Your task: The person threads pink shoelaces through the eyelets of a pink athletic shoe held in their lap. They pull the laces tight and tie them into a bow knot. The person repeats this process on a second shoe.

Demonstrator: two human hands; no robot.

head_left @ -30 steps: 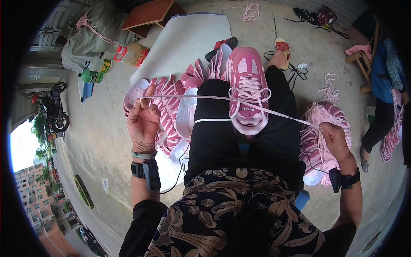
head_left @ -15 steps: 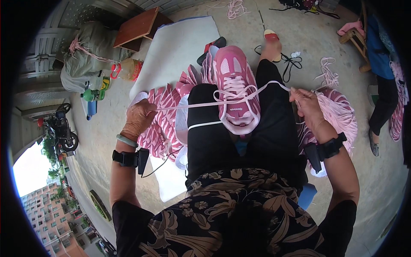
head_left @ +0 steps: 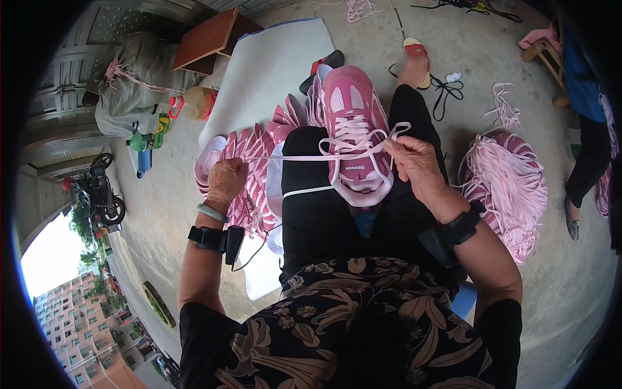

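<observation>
Grey concrete formed the floor [head_left: 165,220], blotched in places and spreading to every side of the pink shoe [head_left: 350,94]. Well beyond its left stood a pinkish building [head_left: 74,314], and nearer on that side a ribbed metal wall [head_left: 61,110]. Black trousers [head_left: 314,227] covered the lap, where the shoe sat upright across the thighs, toe pointing away from the person. A white sheet [head_left: 275,68] lay flat on the floor, ahead and to the left of the shoe. Far to the right of the shoe, at the edge of view, another person's dark trouser leg [head_left: 586,152] showed. A grey sack [head_left: 139,61] slumped ahead and well left of the shoe, with a reddish-brown wooden box [head_left: 202,44] between it and the sheet. To the right of the shoe was a heap of pink laces [head_left: 508,172]; to its left, a row of pink shoe parts [head_left: 240,146]. The left hand [head_left: 227,178], left of the shoe, was closed in a loose fist on a pale pink lace [head_left: 298,157] stretched across the shoe. The right hand [head_left: 413,159], just beside the shoe's right side, pinched the same lace narrowly between thumb and finger near a small loop.
</observation>
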